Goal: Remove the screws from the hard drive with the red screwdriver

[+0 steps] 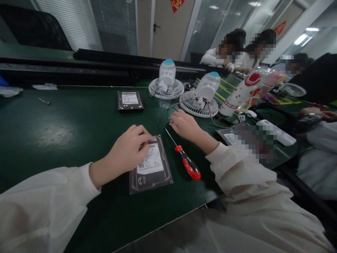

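A: What lies around the hands?
B: On the green table (105, 214), a screwdriver (191, 168) with a red-and-black handle lies just to the right of the hard drive (155, 172), its shaft running up toward the right hand (184, 124). Farther back, 2 white fans (167, 73) rest grille down, a small clear cup (164, 103) just in front of the left fan. Another drive (131, 101) lies to the left of that cup.
A: And the hard drive itself?
B: Flat on the table, in front of the person, near the edge. Dark metal case, white printed label, a round mark near the bottom end.
A: Is it gripped?
B: The left hand (131, 146) is bent over its upper part, fingertips at the label. I can't tell whether they pinch anything. The right hand is curled low over the table near the screwdriver's tip; I can't tell if it holds anything either.
A: What's hard to see?
B: The left hand hides part of the label, and its print is too small to read. A drive on the right (225, 135) is partly lost under blurred squares.
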Demonstrator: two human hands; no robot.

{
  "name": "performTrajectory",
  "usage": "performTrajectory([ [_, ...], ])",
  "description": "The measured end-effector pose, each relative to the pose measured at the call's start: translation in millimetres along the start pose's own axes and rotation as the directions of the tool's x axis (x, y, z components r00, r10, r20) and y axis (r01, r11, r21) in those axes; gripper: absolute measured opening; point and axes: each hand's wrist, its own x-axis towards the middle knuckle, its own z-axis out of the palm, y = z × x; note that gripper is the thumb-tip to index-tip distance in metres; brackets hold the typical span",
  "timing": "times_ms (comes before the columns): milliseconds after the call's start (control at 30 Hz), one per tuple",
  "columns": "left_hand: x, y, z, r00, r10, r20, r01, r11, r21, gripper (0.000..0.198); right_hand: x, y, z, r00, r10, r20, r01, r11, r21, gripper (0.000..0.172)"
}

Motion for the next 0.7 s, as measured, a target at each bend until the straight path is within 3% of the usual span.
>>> performTrajectory([
  [400, -2.1, -0.3, 0.1, 1.000, -0.010, 0.000, 0.010, 1.000, -0.015, 0.034, 4.8, -6.5, 0.1, 1.000, -0.027, 0.009, 0.027, 0.999, 0.027, 0.041],
  [700, -2.4, -3.1, 1.3, 1.000, 0.002, -0.003, -0.002, 1.000, -0.007, 0.035, 1.4, -6.4, -2.3, 0.998, 0.041, -0.054, -0.027, 0.972, 0.234, 0.042],
])
